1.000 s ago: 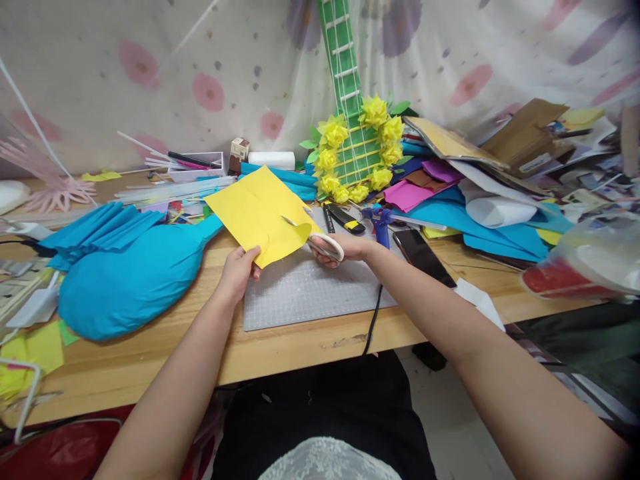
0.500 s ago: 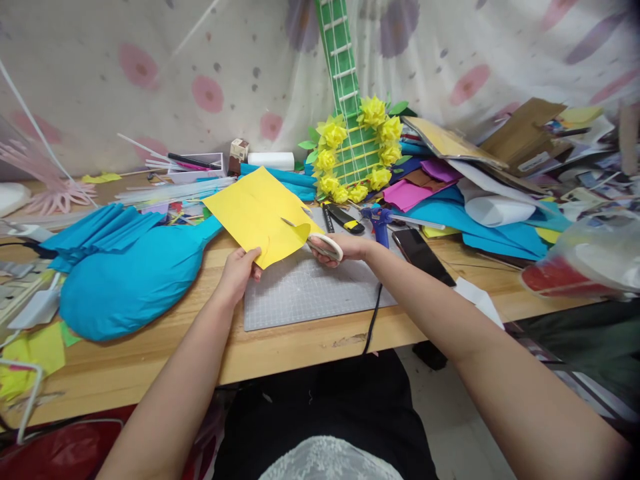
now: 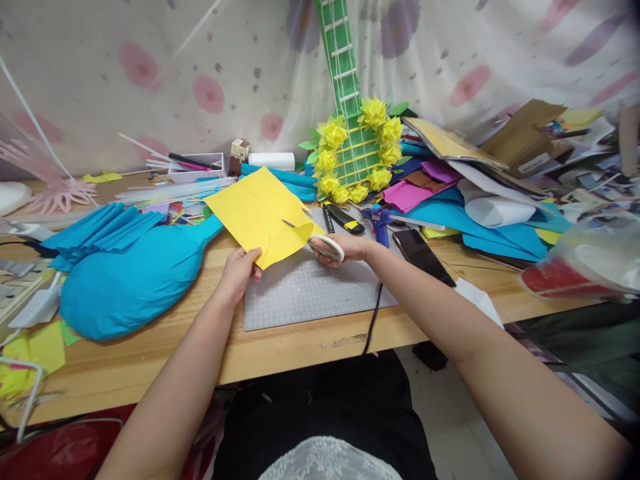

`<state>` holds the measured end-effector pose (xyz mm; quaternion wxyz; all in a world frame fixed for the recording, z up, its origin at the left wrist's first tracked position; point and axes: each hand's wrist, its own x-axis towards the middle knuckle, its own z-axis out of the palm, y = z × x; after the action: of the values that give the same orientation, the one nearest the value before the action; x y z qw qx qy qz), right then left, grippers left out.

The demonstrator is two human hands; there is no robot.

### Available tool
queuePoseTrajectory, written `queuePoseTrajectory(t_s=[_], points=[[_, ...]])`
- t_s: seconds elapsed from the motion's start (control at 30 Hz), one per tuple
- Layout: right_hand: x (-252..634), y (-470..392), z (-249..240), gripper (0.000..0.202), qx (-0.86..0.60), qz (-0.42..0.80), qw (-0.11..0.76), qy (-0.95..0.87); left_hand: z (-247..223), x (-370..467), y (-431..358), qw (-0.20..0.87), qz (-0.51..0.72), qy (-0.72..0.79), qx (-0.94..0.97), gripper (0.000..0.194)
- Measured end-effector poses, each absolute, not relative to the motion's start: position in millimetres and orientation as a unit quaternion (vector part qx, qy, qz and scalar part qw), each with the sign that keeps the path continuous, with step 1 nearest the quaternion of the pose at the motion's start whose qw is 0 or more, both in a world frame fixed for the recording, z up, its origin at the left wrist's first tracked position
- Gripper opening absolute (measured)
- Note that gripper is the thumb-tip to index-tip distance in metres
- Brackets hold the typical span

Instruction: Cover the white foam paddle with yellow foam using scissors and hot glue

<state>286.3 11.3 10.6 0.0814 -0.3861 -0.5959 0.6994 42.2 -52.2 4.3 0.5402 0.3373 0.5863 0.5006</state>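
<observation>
A sheet of yellow paper [image 3: 260, 210] is held above the grey cutting mat [image 3: 300, 297]. My left hand [image 3: 241, 270] pinches its near corner, thumb on top. White-handled scissors [image 3: 329, 248] are in my right hand [image 3: 347, 247], fingers wrapped in the handles. One blade tip lies over the paper's upper face, and the right edge curls up around the blades. Thin curved lines mark the sheet. How far the blades are apart is partly hidden by the curled paper.
Behind the mat stands a green paper guitar [image 3: 345, 80] ringed with yellow paper flowers [image 3: 333, 132]. A blue paper-covered shape [image 3: 133, 280] lies left. Rightward are a utility knife [image 3: 346, 219], a blue glue gun [image 3: 381, 225], a phone [image 3: 423, 257], piled papers [image 3: 450, 200] and a clear bucket [image 3: 585, 260].
Hardly anything differs. The yellow paper and the scissors have shifted very slightly to the right; both hands keep their holds.
</observation>
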Motion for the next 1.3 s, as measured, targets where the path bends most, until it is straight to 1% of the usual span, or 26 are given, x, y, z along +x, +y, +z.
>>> queuePoseTrajectory(t_s=[0.77,1.1,1.3], points=[[286,10,8,0.048,-0.392,0.679,0.087,-0.614,10,44,-53,0.546,0.487,0.592,0.338,0.013],[288,12,16,0.057,-0.359,0.72,0.06,-0.59,16,47,-59,0.588,0.449,0.582,0.338,0.012],[285,12,24,0.062,-0.333,0.69,0.043,-0.641,13,45,-60,0.62,0.418,0.568,0.344,0.008]])
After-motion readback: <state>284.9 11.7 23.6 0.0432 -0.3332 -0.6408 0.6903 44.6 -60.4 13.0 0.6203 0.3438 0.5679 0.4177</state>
